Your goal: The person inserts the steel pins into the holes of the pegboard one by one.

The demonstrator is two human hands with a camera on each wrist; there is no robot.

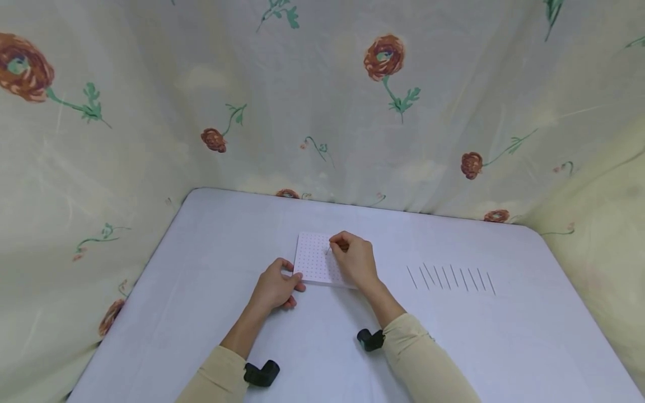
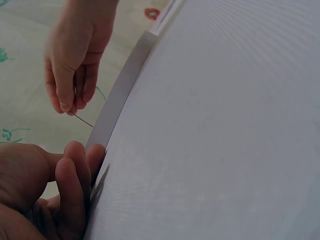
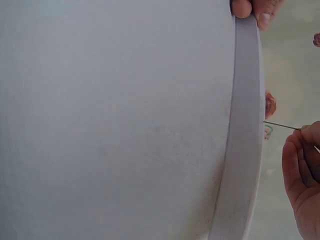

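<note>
A square white board [image 1: 314,262] with a grid of small dots or holes lies flat on the table. My left hand [image 1: 276,285] holds its near left corner, the thumb on top by the front edge and the index finger along the left side. Above the board's right half, my right hand [image 1: 356,258] pinches a thin dark rod [image 1: 328,251] between thumb and fingertips. In the right wrist view the rod [image 3: 282,125] slants down to the board's top, its lower end at or behind the edge; whether it sits in a hole cannot be told.
Several similar thin rods [image 1: 452,278] lie in a loose row on the white table [image 1: 504,347], right of the board. Black wrist cameras [image 1: 262,374] stick out from both forearms. A flowered cloth [image 1: 322,112] hangs behind the table and at its sides.
</note>
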